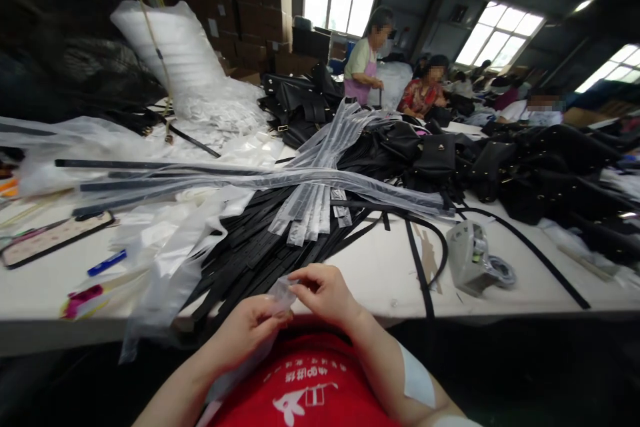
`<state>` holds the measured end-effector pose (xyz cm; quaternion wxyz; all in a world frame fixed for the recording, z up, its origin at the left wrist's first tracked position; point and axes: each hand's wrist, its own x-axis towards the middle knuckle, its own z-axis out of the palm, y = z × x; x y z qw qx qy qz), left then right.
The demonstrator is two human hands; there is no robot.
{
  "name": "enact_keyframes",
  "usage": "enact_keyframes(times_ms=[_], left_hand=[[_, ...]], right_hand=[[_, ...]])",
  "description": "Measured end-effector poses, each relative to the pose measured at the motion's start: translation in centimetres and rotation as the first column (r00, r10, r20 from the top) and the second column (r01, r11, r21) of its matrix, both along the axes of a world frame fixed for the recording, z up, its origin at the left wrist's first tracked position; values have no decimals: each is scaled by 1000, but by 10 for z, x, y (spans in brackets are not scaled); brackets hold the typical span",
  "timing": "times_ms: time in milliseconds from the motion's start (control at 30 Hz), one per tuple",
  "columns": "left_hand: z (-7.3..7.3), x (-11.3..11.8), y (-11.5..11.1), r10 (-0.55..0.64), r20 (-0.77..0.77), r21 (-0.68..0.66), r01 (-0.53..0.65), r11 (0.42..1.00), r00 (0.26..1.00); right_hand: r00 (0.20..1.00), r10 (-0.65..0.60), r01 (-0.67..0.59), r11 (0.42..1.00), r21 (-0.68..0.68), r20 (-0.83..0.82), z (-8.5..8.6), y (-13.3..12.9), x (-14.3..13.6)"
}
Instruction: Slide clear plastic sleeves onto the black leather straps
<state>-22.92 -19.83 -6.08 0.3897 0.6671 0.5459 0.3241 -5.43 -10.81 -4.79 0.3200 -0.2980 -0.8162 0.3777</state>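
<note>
Near the table's front edge, my left hand [253, 328] is closed on a clear plastic sleeve [284, 291], part of which hangs down beside my lap. My right hand [324, 290] pinches the sleeve's upper end, close to my left fingertips. Just beyond both hands, a fan of black straps [250, 247] covers the table. Across those straps lie long clear sleeves [320, 177], some with black strips inside, crossing one another. To the left is a heap of loose white plastic bags [170, 240].
A tape dispenser [473, 257] stands at the right, near a loose black strap [530, 253]. Black bags [440, 153] are piled behind. At the left lie a phone [57, 239], a blue marker [107, 263] and a pink-yellow item [85, 301]. People sit and stand beyond.
</note>
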Motion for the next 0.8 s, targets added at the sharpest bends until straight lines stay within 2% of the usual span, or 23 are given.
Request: enact_keyframes(times_ms=[133,267,400,533,567,600,633,667,733,767,800], left_hand=[[-11,-5,0,-51,-54,-21,50,999,997],[-17,-13,-1,-44,-110,-37,40,999,993],[-11,-10,-4,-65,-113,-31,62,998,992],[-6,1,-5,-103,-77,-47,99,994,992],[-7,3,-5,-97,-72,-55,94,994,993],[-9,4,-5,-79,-74,-57,74,996,994],[-12,3,-4,-50,-80,-55,46,997,996],[-16,1,-4,-17,-85,-49,13,999,996],[-23,-5,-4,33,-81,-43,-37,998,996],[-25,-8,-4,46,-72,-45,-49,998,996],[-27,-11,-4,51,-62,-48,-54,997,997]], right_hand=[[1000,-8,8,1000,17,15,-3,2,-2],[994,106,-109,990,-94,-41,-4,4,1],[980,170,-193,934,-300,-102,-3,2,4],[963,204,-266,840,-473,-179,-12,6,2],[969,163,-238,822,-517,-187,-17,10,2],[979,55,-160,803,-574,-196,-23,16,4],[973,-114,-42,771,-636,-202,-28,23,7],[930,-310,88,713,-696,-200,-34,31,11],[762,-623,273,553,-787,-174,-43,50,25],[686,-709,314,491,-813,-164,-46,59,33],[641,-751,328,455,-828,-159,-48,67,41]])
